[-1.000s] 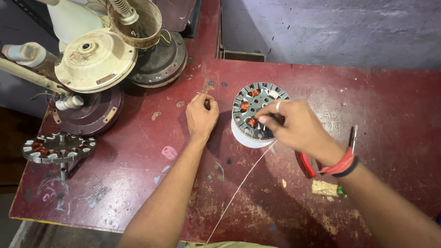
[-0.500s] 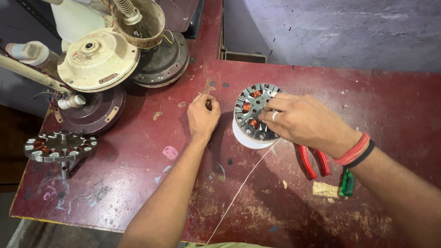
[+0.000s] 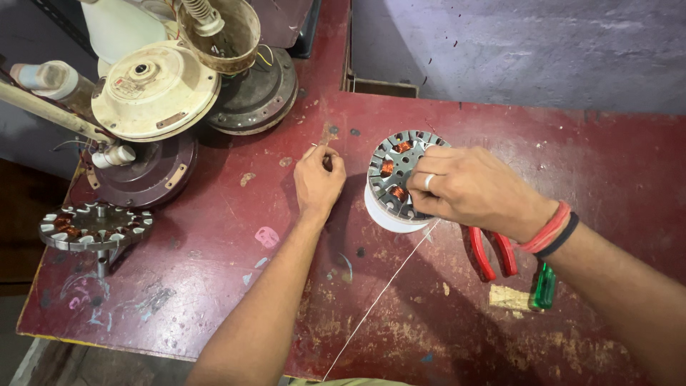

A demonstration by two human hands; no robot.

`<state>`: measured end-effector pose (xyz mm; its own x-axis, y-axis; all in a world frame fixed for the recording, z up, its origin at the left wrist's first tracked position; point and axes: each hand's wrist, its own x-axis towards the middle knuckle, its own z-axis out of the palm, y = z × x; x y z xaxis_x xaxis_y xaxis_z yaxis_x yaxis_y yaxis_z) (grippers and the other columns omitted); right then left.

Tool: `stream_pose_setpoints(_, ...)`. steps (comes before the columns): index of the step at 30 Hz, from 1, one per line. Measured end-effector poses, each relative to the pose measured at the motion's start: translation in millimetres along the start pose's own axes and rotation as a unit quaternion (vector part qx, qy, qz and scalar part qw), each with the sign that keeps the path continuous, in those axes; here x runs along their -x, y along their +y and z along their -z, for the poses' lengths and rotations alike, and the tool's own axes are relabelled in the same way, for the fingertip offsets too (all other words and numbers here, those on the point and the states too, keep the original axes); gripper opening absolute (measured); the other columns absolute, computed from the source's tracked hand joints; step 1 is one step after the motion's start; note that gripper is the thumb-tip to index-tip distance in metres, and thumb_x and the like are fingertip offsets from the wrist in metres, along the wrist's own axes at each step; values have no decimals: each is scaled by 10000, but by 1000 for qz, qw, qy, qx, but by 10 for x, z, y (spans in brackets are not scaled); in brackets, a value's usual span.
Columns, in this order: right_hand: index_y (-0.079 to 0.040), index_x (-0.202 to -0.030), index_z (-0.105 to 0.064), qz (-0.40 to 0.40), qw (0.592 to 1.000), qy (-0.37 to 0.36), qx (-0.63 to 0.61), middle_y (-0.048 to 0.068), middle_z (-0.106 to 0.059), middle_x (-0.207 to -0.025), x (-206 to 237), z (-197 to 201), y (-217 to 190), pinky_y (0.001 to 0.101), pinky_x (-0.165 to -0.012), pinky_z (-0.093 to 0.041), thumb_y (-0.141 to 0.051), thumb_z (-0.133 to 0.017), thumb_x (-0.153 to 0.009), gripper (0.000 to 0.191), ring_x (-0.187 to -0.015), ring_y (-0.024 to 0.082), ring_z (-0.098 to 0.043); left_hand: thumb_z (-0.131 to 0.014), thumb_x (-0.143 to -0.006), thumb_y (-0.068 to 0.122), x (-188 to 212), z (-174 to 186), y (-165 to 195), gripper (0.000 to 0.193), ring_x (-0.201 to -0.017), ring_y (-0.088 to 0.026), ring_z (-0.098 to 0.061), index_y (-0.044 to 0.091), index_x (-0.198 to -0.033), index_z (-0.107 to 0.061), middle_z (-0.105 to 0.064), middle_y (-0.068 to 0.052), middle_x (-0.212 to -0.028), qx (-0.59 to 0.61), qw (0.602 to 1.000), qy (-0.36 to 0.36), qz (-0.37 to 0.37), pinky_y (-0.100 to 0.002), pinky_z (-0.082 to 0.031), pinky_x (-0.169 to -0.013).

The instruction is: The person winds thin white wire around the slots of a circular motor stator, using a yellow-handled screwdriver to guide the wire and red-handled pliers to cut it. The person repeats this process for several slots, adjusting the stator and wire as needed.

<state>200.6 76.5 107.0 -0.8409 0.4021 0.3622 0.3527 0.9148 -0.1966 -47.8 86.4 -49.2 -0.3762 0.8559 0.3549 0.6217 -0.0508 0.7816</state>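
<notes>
Surface: worn dark-red tabletop [image 3: 214, 286], paint chipped and scuffed toward the near edge.
Stator: round slotted metal stator [image 3: 395, 175] with copper coils in some slots, seated on a white base, lying about mid-table toward the far edge.
Right hand: right hand [image 3: 471, 189] rests over the right side of the stator, fingers curled and pressed onto its rim; a ring on one finger, red and black bands at the wrist.
Left hand: left hand [image 3: 319, 179] lies on the tabletop just left of the stator, fingertips pinched together on a thin wire end.
Wire: fine pale wire [image 3: 379, 297] runs from the stator's near side to the near edge.
Pliers: red-handled pliers [image 3: 491, 251] lie near the right wrist, partly hidden.
Screwdriver: green-handled screwdriver [image 3: 543, 286] just beside the pliers.
Second stator: wound stator on a shaft [image 3: 94, 227] near the left edge.
Fan parts: cream motor cover [image 3: 153, 89] and dark housings [image 3: 254, 93] stacked at the far left corner.
</notes>
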Motion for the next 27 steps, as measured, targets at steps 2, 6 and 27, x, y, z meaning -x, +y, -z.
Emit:
stream_pose_setpoints(2, -43, -807, -691, 5, 1000, 23, 7, 72, -636, -760, 24, -49, -5, 401, -635, -526, -116, -756, -799, 98, -737, 261, -640, -651, -829, 121, 7, -3, 7, 107, -693, -260, -685, 38, -844, -716, -686, -122, -801, 3, 1000, 1, 1, -387, -536, -672)
stream_pose_setpoints(6, -40, -751, -674, -47, 997, 55, 30, 78, -621, -728, 57, -173, -80, 398, -617, -517, -102, -770, -786, 120, -716, 259, -628, -653, -827, 118, 10, 0, 19, 104, -683, -259, -681, 36, -843, -714, -680, -123, -796, 4, 1000, 2, 6, -384, -536, -668)
stream_pose_setpoints(27, -15, -999, -776, -308, 933, 184, 39, 130, -648, -942, 120, -396, -755, 428, -753, -511, -190, -824, -793, 274, -912, 308, -608, -655, -823, 112, 7, 3, 9, 98, -698, -270, -684, 32, -837, -709, -685, -124, -801, 14, 1000, 11, -9, -382, -537, -670)
